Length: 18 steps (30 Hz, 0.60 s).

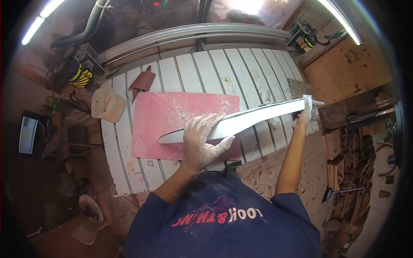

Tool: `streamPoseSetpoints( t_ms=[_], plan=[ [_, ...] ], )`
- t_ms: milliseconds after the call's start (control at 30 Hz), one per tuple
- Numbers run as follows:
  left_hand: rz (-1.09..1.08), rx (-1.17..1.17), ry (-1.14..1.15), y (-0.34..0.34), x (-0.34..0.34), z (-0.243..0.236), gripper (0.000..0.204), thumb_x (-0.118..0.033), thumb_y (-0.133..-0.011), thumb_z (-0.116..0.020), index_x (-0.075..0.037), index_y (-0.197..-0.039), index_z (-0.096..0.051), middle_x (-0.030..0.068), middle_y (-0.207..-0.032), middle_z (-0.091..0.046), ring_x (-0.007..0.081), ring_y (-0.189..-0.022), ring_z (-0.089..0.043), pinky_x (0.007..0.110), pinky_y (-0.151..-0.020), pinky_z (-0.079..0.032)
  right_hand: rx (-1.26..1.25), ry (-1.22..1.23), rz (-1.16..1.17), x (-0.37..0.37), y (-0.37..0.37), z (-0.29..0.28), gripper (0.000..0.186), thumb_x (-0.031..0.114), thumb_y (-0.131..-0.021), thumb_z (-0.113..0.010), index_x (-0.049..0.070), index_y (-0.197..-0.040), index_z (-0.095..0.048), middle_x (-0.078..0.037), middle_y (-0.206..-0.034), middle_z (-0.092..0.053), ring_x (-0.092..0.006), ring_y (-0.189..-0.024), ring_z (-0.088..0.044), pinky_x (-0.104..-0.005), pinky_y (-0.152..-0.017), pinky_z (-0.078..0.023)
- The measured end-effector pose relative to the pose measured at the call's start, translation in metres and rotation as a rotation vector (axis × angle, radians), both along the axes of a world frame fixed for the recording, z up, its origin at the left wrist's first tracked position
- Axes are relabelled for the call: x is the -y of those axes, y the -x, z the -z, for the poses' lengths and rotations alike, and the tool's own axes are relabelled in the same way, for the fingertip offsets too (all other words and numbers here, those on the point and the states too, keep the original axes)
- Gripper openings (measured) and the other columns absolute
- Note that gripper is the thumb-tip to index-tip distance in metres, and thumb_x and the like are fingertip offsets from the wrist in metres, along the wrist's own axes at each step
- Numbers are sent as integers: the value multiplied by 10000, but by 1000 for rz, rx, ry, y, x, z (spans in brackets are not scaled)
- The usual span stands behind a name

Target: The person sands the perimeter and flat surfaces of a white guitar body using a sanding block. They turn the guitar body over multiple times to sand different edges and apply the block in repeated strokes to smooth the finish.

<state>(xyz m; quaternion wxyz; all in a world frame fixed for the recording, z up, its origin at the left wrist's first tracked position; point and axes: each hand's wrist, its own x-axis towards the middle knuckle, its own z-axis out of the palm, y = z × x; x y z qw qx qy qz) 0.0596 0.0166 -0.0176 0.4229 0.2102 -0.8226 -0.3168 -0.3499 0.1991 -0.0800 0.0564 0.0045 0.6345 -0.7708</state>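
A long, white, curved, tapering piece [249, 121] lies slantwise over a dusty pink board [150, 116] and the slatted table. Its pointed end is at the left, over the board, and its wider end at the right. My left hand [203, 139] is coated in white dust and grips the piece across its left half, fingers over the far edge and thumb on the near side. At the far right end, my right hand [304, 112] closes on the piece beside a squared white tip. Its fingers are partly hidden.
On the white slatted table [215, 64] are a curled sheet of reddish-brown sandpaper [143, 81] and a beige cap [108, 104]. A metal gantry rail [193, 35] spans the far side. Scrap wood [348, 185] is stacked at right; a monitor [28, 134] stands at left.
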Motion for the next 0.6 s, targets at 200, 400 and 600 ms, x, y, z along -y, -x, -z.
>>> streamPoseSetpoints(
  t_ms=[200, 400, 600],
  plan=[
    [-5, -20, 31, 0, 1, 6, 555, -367, -797, -820, -44, -1228, -689, 139, -1210, -706, 336, -1092, -639, 462, -976, -458, -57, 18, 36, 3, -3, 4, 474, 379, -959, -725, 50, -1292, -652, -25, -1072, -668, -125, -902, -632, -281, -683, -501],
    [-62, 35, 82, 8, -2, 3, 630, -402, -688, -932, -36, -1134, -680, 140, -1108, -708, 340, -1012, -652, 462, -926, -497, -44, 17, 92, -3, 26, 31, 512, 542, -1032, -552, 98, -1271, -644, -31, -1053, -672, -142, -829, -654, -303, -660, -546],
    [-147, 28, 134, 16, -2, 8, 698, -373, -565, -1012, -23, -1059, -665, 124, -1013, -662, 305, -901, -660, 413, -806, -539, 326, 342, 317, -28, 43, 95, 475, 616, -977, -575, 176, -1135, -661, -9, -1037, -703, -89, -773, -647, -288, -583, -558]
  ],
)
